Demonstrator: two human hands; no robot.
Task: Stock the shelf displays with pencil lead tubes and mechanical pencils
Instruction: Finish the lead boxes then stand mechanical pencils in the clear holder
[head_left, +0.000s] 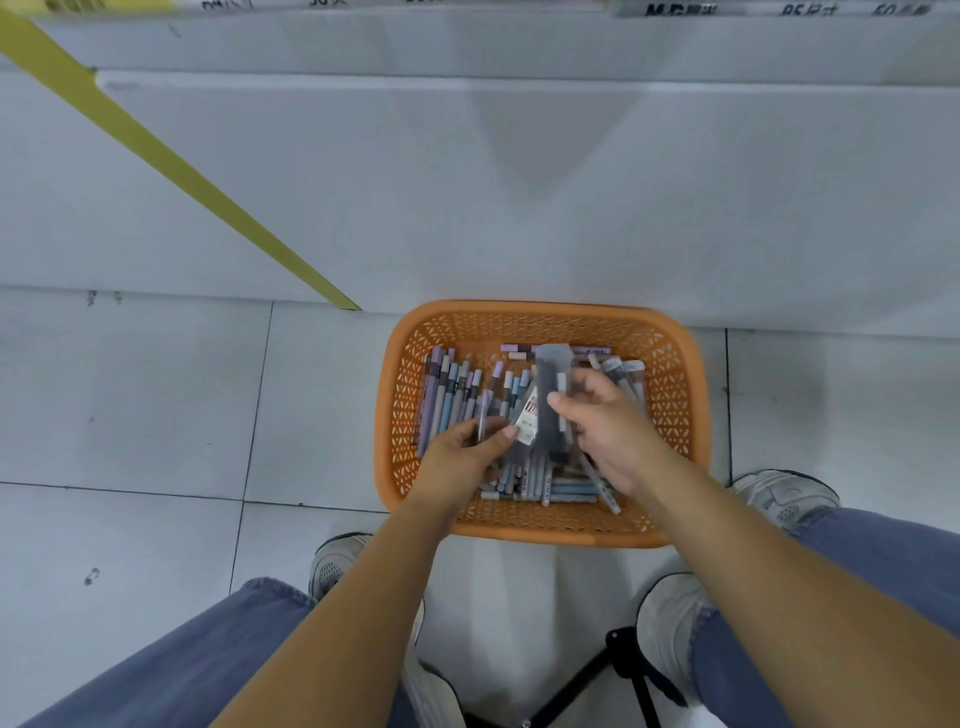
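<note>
An orange plastic basket (670, 374) stands on the floor tiles against the shelf base. Inside lie many mechanical pencils (451, 395) in grey, blue and lilac, plus clear lead tubes (628, 374) at the right. My left hand (462, 454) is inside the basket, fingers closed around a thin clear tube and the lower corner of a labelled packet. My right hand (608, 426) pinches a dark grey bundle of lead tubes (550, 395) held upright above the pile.
A white shelf base (467, 182) rises behind the basket, with a yellow strip (171, 161) running diagonally across it. Grey floor tiles surround the basket. My jeans, pale shoes (784, 493) and a black stool frame (623, 670) fill the bottom of the view.
</note>
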